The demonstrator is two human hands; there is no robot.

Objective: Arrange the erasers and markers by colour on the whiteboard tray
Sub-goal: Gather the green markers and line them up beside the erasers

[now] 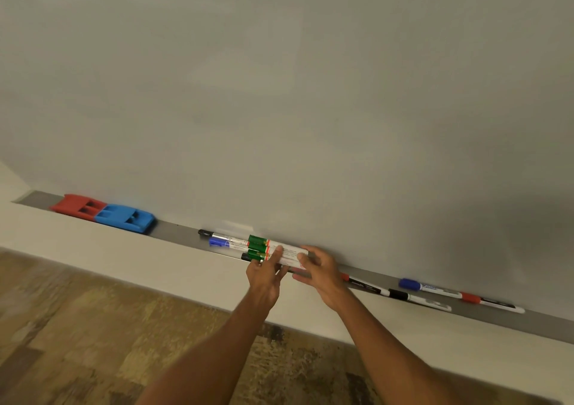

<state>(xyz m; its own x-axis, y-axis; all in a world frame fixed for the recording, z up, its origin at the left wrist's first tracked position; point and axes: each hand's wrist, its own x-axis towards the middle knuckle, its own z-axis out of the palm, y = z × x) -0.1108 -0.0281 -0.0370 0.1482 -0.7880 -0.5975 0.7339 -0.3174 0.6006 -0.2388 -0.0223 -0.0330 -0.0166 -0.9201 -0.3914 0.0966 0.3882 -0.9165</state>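
1. We see a cluster of green-capped white marker pens (267, 249) lying side by side in the long grey metal whiteboard tray (177, 233), roughly at its middle, caps pointing left.
2. Our left hand (264, 275) reaches in from below, its fingers (277, 253) extended and laid across the white barrels just right of the green caps; whether they grip or only press we cannot tell.
3. Our right hand (316, 272) is just beside it, fingers curled around the right ends of the same marker pens, holding them together.
4. A black-capped marker (246, 257) lies under the front edge of the green cluster, only its cap showing.
5. Just left of the cluster lie a thin black-tipped silver marker (217, 235) against the board and a blue-capped marker (219, 243) in front of it.
6. Further left, near the tray's end, a red plastic eraser (77, 206) and a blue plastic eraser (125, 218) sit touching end to end.
7. Right of our hands the tray carries a red-capped marker with a black barrel (362, 283), a black-capped white marker (416, 299), a blue-capped white marker (425, 287) and another red-capped marker (490, 302).
8. The pale whiteboard (279, 94) rises above the tray; a white ledge (124, 249) and wood-patterned floor (77, 327) lie below.
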